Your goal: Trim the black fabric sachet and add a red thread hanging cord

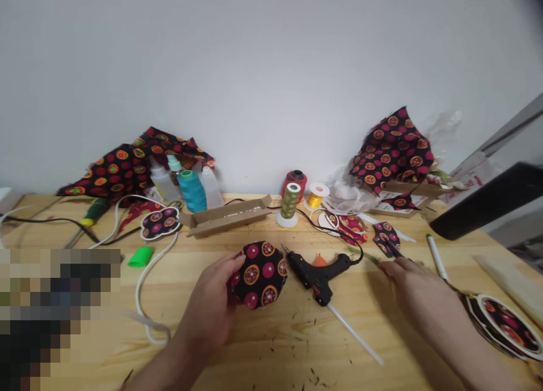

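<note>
My left hand [216,295] pinches a round piece covered in dark patterned fabric [259,275] by its left edge, with the thumb on top. It is held over the wooden table [203,357]. Just to its right lies a black hot glue gun [318,275], nozzle toward the fabric piece, a clear glue stick [354,333] trailing from its back end. My right hand [409,280] is farther right with its fingers closed, beside a small patterned fabric piece [385,238]. A dark slim tool [394,249] shows at its fingers; its kind is unclear.
Behind are thread cones in teal [193,190], olive [291,201] and red [296,181], plus an open cardboard box [229,217]. A white cord [142,283] loops at left near a green cap [141,257]. Fabric-centred hoops [509,323] lie at right by a white marker [436,258].
</note>
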Demonstrator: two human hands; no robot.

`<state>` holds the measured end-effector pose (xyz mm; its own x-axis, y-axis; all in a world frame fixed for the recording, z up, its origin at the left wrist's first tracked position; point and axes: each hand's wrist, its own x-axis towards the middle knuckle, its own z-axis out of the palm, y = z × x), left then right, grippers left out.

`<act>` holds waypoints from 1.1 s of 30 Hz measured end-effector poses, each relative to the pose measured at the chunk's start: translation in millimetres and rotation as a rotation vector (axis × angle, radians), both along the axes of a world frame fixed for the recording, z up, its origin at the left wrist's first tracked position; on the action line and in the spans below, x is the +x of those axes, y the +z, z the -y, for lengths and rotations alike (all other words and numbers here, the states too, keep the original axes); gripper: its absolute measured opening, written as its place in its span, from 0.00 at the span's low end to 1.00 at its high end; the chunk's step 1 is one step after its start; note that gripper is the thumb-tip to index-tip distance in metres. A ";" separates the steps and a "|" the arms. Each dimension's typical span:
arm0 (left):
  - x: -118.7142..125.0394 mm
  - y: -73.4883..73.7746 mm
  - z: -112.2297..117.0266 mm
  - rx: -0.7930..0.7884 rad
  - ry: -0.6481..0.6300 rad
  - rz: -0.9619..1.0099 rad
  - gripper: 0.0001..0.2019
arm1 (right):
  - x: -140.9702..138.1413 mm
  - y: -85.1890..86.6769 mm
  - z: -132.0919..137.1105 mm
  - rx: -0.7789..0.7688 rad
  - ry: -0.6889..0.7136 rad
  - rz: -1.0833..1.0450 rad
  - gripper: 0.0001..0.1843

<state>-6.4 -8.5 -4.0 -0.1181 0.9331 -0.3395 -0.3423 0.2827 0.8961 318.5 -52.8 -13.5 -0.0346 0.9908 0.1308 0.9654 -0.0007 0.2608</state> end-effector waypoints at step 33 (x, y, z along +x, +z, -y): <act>4.5 12.0 5.9 -0.020 -0.200 0.099 0.08 | -18.6 19.1 8.7 -0.050 0.009 -0.381 0.17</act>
